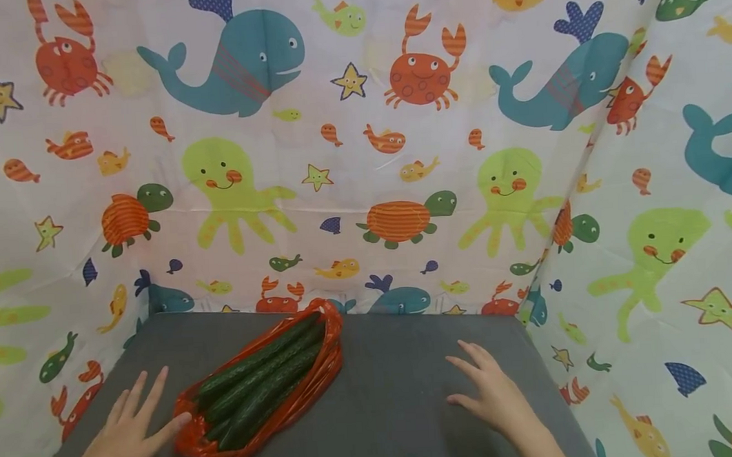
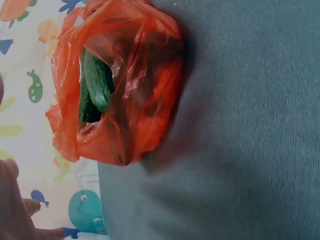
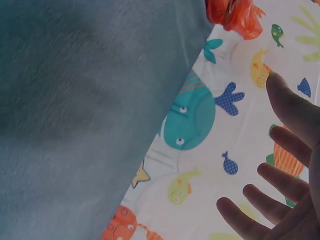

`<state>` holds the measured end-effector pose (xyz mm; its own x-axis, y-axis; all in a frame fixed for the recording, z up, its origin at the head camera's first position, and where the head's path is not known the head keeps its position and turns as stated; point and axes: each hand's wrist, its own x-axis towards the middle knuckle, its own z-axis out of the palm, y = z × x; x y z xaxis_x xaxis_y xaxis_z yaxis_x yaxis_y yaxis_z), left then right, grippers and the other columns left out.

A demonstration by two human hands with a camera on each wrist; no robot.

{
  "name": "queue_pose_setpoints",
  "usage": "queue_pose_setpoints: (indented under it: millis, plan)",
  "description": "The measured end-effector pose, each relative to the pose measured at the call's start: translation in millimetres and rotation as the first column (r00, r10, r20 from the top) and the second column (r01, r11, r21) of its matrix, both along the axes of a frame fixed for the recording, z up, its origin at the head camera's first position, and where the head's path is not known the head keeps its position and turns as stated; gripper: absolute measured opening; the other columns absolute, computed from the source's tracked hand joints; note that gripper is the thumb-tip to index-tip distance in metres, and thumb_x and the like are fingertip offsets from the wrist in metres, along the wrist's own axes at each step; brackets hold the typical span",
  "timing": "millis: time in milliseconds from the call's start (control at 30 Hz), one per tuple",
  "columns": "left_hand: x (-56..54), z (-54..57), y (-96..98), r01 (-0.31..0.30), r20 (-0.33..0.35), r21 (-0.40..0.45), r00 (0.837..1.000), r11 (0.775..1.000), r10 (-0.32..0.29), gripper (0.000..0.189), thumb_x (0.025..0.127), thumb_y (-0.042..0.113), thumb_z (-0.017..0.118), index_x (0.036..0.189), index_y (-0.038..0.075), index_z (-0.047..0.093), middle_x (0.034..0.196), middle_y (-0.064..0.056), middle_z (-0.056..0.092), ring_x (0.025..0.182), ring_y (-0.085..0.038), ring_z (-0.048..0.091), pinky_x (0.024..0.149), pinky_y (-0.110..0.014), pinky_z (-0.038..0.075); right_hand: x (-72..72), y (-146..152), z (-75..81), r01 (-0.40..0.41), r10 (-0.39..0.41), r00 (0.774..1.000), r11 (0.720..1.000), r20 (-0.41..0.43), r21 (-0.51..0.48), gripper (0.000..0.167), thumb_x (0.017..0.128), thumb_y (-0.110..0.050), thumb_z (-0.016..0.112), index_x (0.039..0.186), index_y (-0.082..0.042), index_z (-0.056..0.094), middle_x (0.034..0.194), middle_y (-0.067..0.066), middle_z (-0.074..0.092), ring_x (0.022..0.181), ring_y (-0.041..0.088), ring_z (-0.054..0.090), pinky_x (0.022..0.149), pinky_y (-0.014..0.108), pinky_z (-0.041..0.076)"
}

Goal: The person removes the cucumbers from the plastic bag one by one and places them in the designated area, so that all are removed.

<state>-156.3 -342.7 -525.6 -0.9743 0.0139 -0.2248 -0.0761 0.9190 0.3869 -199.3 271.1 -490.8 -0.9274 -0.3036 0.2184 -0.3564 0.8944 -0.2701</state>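
Red plastic bag (image 1: 315, 385) of cucumbers (image 1: 262, 384) lies on tabletop (image 1: 393, 386), left half, far end near back edge. Left hand (image 1: 123, 434) spread wide at bag's near end, contact unclear; right hand (image 1: 491, 389) spread wide, toward right edge.

Soft, even light fills the head view, leaving the printed cloth (image 1: 350, 160) pale with a faint pink cast and the table (image 1: 405, 392) a dull dark grey. A dim, blurry-edged shadow lies near the right hand (image 1: 495, 394), at lower right. In the left wrist view, white glints shine on the bag (image 2: 150, 100), with a reddish tinge and soft dark shadows on the table below it. The right wrist view is hazy, its left side murky, the fingers at right shaded.
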Motion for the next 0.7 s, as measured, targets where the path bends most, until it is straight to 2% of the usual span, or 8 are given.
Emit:
queue_pose_setpoints:
  millis: [133, 233, 433, 533, 600, 667, 700]
  plan:
    - [-5.6, 5.2, 1.3, -0.030, 0.111, 0.126, 0.994, 0.992, 0.016, 0.096, 0.100, 0.072, 0.030, 0.159, 0.015, -0.021, 0.158, -0.043, -0.004, 0.133, -0.075, 0.008, 0.081, -0.088, 0.030, -2.7, -10, -1.2, -0.015, 0.015, 1.000, 0.999, -0.004, -0.030, 0.067, 0.073, -0.032, 0.092, 0.133, -0.020, 0.067, 0.155, 0.014, 0.046, 0.144, 0.042, 0.039, 0.098, 0.061, 0.050]
    - [-7.5, 6.4, 2.5, -0.058, 0.149, 0.180, 0.988, 0.982, 0.031, 0.096, 0.100, 0.073, 0.027, 0.159, 0.013, -0.019, 0.159, -0.042, -0.002, 0.138, -0.070, 0.010, 0.083, -0.085, 0.033, -4.6, -17, -2.1, -0.025, 0.025, 1.000, 0.999, -0.001, -0.039, 0.066, 0.073, -0.033, 0.091, 0.134, -0.020, 0.066, 0.155, 0.014, 0.046, 0.145, 0.042, 0.037, 0.099, 0.062, 0.049]
    - [-9.1, 1.8, 5.2, -0.088, 0.149, 0.248, 0.987, 0.965, 0.051, 0.095, 0.100, 0.072, 0.025, 0.158, 0.011, -0.019, 0.160, -0.040, 0.001, 0.141, -0.066, 0.009, 0.092, -0.083, 0.031, -6.2, -25, -4.0, -0.037, 0.037, 0.999, 0.999, -0.011, -0.039, 0.067, 0.073, -0.034, 0.092, 0.133, -0.020, 0.067, 0.154, 0.013, 0.047, 0.145, 0.040, 0.039, 0.103, 0.059, 0.048]
    - [-9.6, -1.8, 6.8, -0.131, 0.163, 0.310, 0.983, 0.941, 0.083, 0.095, 0.100, 0.072, 0.026, 0.159, 0.011, -0.017, 0.159, -0.041, 0.002, 0.131, -0.059, 0.043, 0.091, -0.079, 0.037, -7.0, -29, -4.6, -0.048, 0.047, 0.999, 0.998, -0.023, -0.049, 0.066, 0.073, -0.035, 0.091, 0.133, -0.021, 0.067, 0.154, 0.012, 0.048, 0.144, 0.039, 0.040, 0.104, 0.058, 0.048]
    - [-9.2, -4.0, 8.5, -0.168, 0.178, 0.335, 0.978, 0.927, 0.113, 0.097, 0.100, 0.072, 0.028, 0.160, 0.009, -0.015, 0.158, -0.042, 0.007, 0.112, -0.047, 0.064, 0.088, -0.073, 0.044, -6.3, -33, -3.9, -0.059, 0.057, 0.998, 0.997, -0.030, -0.059, 0.066, 0.074, -0.036, 0.090, 0.133, -0.021, 0.067, 0.154, 0.012, 0.048, 0.144, 0.039, 0.041, 0.102, 0.058, 0.048]
    - [-8.5, -6.1, 10.3, -0.211, 0.201, 0.342, 0.968, 0.916, 0.148, 0.100, 0.098, 0.074, 0.032, 0.160, 0.009, -0.012, 0.156, -0.043, 0.014, 0.091, -0.033, 0.072, 0.082, -0.066, 0.050, -4.8, -37, -2.6, -0.062, 0.060, 0.998, 0.996, -0.029, -0.063, 0.066, 0.075, -0.038, 0.089, 0.134, -0.021, 0.066, 0.155, 0.011, 0.047, 0.145, 0.038, 0.040, 0.101, 0.058, 0.050]
    - [-8.1, -7.0, 11.2, -0.227, 0.209, 0.339, 0.964, 0.913, 0.162, 0.103, 0.097, 0.075, 0.034, 0.160, 0.009, -0.012, 0.156, -0.042, 0.017, 0.088, -0.031, 0.073, 0.081, -0.066, 0.050, -3.6, -40, -1.8, -0.062, 0.060, 0.998, 0.996, -0.029, -0.065, 0.066, 0.075, -0.039, 0.089, 0.134, -0.022, 0.066, 0.155, 0.011, 0.047, 0.145, 0.038, 0.040, 0.100, 0.058, 0.051]
